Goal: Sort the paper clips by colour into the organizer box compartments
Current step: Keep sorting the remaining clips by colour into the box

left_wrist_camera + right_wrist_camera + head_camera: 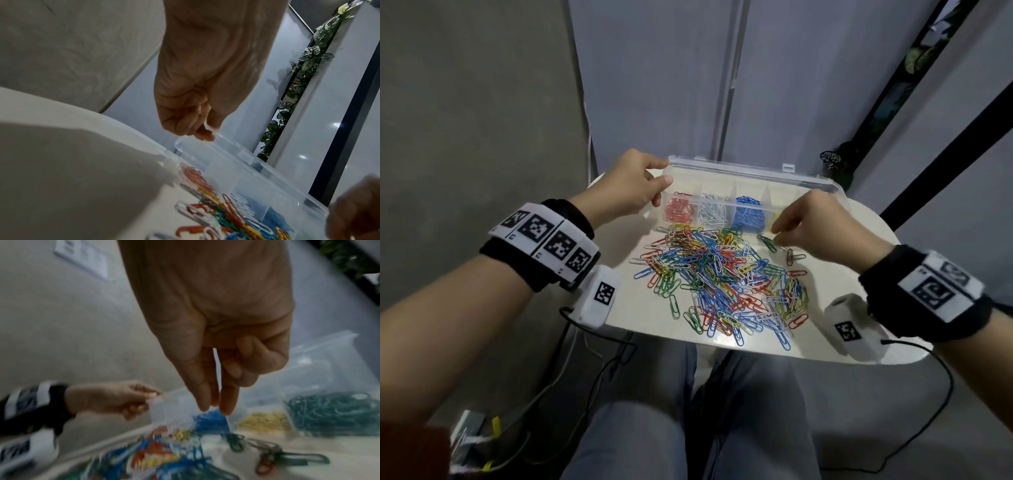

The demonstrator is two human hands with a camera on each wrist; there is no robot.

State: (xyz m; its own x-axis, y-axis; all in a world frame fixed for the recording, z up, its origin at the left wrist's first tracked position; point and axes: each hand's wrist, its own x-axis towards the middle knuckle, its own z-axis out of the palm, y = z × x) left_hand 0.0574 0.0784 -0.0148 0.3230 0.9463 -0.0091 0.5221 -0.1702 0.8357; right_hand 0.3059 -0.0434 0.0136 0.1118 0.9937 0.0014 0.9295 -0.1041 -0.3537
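Head view: left hand [631, 186] pinches box [751, 171] lid corner, centre-left; right hand [813, 228], fingers loose, empty, above clips [719, 281], centre-right.

Sits at a small white round-edged table [873, 233] between a rough grey concrete wall [476, 102] on the left and pale glossy panels [791, 75] behind, with dark slanted bars [941, 144] and a leafy patterned plant [308, 65] on the right.

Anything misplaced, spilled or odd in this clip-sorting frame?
Nothing stands out. The unsorted clips lie on the table as expected; red, white and blue compartments of the organizer box look uniform. The right wrist view is blurred.
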